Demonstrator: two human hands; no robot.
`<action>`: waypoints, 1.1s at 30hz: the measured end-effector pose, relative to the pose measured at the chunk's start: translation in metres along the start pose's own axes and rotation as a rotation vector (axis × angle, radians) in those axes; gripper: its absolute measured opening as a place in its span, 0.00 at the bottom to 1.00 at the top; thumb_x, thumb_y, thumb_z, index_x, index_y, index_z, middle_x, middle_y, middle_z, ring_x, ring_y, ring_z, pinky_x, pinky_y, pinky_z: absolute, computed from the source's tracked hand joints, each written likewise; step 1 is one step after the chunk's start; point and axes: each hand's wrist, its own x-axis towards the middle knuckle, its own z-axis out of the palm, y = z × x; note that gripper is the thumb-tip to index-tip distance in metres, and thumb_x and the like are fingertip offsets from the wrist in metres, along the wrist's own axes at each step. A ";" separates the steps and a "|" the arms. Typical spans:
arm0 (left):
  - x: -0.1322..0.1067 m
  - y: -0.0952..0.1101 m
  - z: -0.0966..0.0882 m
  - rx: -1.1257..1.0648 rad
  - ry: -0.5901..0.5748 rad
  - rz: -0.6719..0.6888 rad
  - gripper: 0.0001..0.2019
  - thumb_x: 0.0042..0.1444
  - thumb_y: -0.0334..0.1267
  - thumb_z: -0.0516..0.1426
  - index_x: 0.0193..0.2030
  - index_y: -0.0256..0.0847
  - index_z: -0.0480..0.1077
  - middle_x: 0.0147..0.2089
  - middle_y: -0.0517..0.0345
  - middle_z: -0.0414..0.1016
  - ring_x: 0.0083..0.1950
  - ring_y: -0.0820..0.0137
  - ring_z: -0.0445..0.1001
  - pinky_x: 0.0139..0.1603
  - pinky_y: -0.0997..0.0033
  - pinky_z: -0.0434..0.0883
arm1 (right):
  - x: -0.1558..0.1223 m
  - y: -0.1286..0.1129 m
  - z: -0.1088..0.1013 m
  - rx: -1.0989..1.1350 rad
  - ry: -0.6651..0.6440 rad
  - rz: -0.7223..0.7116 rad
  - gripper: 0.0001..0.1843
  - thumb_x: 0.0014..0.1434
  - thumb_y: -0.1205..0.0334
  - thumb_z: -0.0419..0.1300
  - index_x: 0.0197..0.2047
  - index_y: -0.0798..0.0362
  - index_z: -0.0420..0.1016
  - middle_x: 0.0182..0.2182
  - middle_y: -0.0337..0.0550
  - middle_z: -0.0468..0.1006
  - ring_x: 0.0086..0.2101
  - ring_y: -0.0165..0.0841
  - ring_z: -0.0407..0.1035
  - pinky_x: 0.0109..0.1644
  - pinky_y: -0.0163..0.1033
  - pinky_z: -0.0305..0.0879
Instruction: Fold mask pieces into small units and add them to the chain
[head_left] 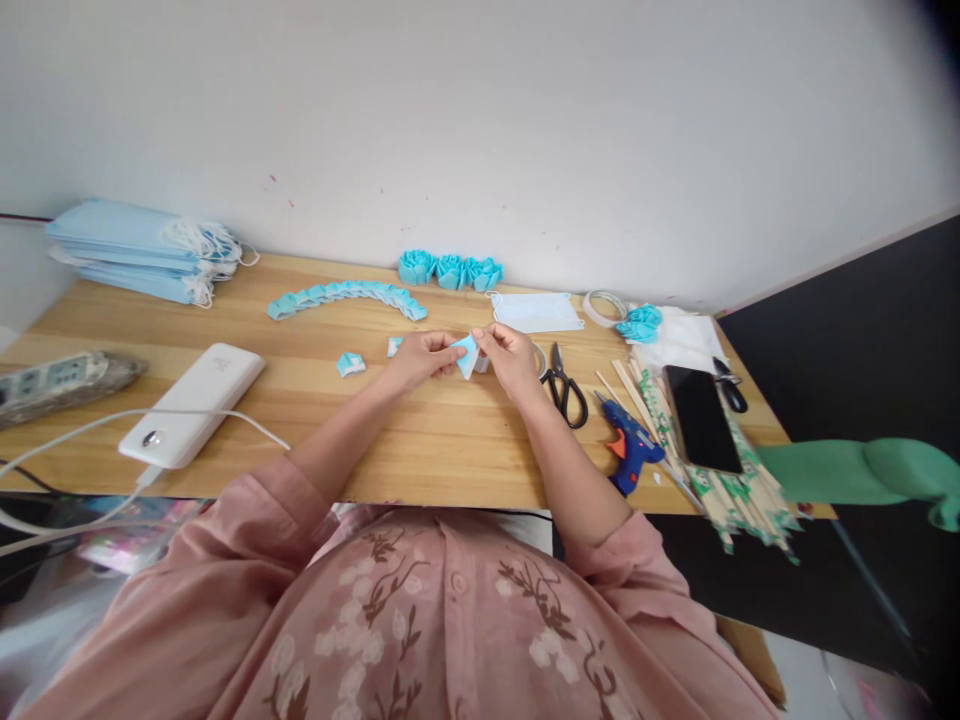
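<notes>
Above the middle of the wooden table, a small folded piece of blue mask fabric [466, 356] is pinched between my two hands. My left hand [426, 360] grips its left side, and my right hand [507, 358] closes on its upper right corner. Two more folded blue-and-white pieces lie left of my hands: one folded piece [350, 364] in the open and another [394, 346] partly behind my left hand. A roll of tape [540, 362] shows partly behind my right hand. Black-handled scissors [561, 388] rest just right of it.
Along the back are a mask stack [135, 245], a row of folded pieces [345, 292], blue fabric flowers [450, 271] and a flat mask [536, 311]. A glue gun [630, 440], phone [701, 418] and wrapped chopsticks [750, 500] lie right; a power bank [193, 405] lies left.
</notes>
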 end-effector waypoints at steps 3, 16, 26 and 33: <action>0.000 0.001 0.000 -0.008 -0.018 0.012 0.14 0.48 0.46 0.64 0.25 0.38 0.69 0.22 0.61 0.69 0.24 0.77 0.64 0.26 0.76 0.61 | 0.000 0.001 0.000 0.014 0.006 -0.005 0.24 0.56 0.40 0.61 0.23 0.51 0.65 0.20 0.34 0.66 0.23 0.28 0.60 0.28 0.35 0.57; 0.001 -0.001 -0.001 -0.049 0.057 0.014 0.14 0.46 0.46 0.66 0.27 0.37 0.71 0.22 0.61 0.71 0.24 0.77 0.65 0.27 0.76 0.61 | 0.002 0.007 0.003 0.063 0.007 0.006 0.19 0.56 0.43 0.62 0.28 0.50 0.69 0.23 0.33 0.68 0.25 0.27 0.63 0.31 0.34 0.61; 0.004 0.001 -0.008 -0.340 0.215 -0.021 0.16 0.46 0.47 0.68 0.28 0.37 0.70 0.27 0.59 0.75 0.30 0.73 0.74 0.38 0.71 0.71 | 0.003 0.000 -0.002 -0.513 0.009 -0.599 0.15 0.62 0.62 0.57 0.52 0.44 0.75 0.51 0.46 0.76 0.53 0.41 0.67 0.60 0.52 0.63; 0.003 0.000 -0.008 -0.382 0.196 -0.006 0.16 0.44 0.46 0.69 0.28 0.36 0.70 0.27 0.61 0.74 0.29 0.74 0.73 0.38 0.71 0.71 | 0.003 0.002 0.000 -0.634 -0.072 -0.695 0.16 0.61 0.68 0.57 0.49 0.42 0.76 0.58 0.42 0.72 0.57 0.41 0.64 0.61 0.52 0.62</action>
